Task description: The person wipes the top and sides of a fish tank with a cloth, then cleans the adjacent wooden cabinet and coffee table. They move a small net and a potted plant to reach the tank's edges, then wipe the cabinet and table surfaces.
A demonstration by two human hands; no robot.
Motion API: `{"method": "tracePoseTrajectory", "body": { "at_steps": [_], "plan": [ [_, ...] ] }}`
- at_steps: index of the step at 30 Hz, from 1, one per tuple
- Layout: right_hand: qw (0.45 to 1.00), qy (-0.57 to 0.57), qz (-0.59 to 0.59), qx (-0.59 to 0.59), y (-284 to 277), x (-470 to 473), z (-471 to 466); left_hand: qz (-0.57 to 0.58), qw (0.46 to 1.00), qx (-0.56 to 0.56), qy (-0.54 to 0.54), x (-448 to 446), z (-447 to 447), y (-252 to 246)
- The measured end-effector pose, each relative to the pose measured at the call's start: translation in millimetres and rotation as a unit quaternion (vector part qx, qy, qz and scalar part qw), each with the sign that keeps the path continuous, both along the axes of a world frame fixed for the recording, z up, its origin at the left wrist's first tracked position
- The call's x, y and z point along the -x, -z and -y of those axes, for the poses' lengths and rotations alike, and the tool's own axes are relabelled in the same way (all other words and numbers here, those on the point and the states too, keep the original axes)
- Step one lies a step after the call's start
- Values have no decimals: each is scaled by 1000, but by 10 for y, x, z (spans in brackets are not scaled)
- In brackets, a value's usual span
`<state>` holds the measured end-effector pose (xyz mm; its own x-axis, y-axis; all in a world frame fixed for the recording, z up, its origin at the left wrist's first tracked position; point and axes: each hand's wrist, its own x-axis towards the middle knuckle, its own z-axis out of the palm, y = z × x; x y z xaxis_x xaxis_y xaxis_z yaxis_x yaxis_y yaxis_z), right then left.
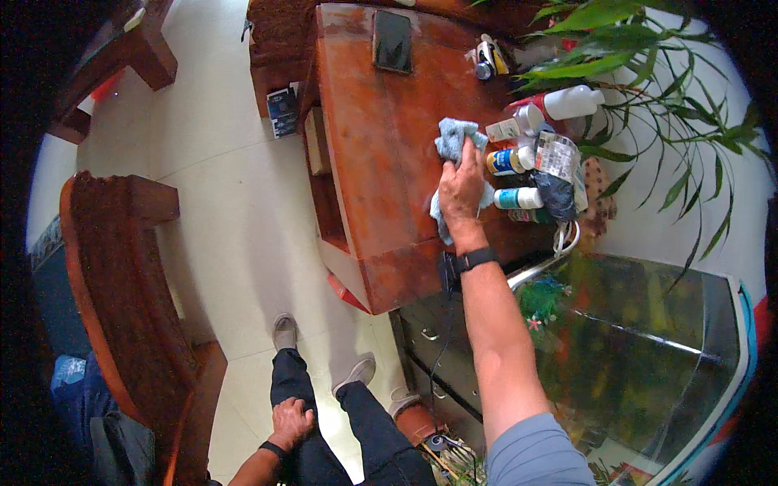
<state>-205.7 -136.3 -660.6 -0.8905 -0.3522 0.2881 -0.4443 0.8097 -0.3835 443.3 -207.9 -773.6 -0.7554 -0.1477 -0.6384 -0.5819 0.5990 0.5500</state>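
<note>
My right hand presses a light blue cloth onto the top of a reddish wooden cabinet; parts of the cloth stick out in front of the fingers and on both sides of the palm. Just right of the hand are a bottle with a white cap and teal label and a bottle with a blue and gold label. Beyond them stands a clear bottle with a pale label. My left hand rests on my thigh, fingers loosely curled, with nothing visible in it.
A smartphone lies near the cabinet's far end. A white bottle, a dark wrapped package and a leafy plant are at the right. A glass aquarium adjoins the cabinet. A carved wooden seat stands at the left.
</note>
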Motion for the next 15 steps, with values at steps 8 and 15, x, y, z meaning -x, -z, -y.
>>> {"method": "tracePoseTrajectory", "body": {
  "at_steps": [8, 15],
  "plan": [
    [998, -21, -63, -12, 200, 948, 425, 25, 1000, -15, -13, 55, 101, -17],
    [994, -4, -75, -76, 387, 1582, 410, 21, 999, -28, -40, 106, 165, -74]
  ]
}}
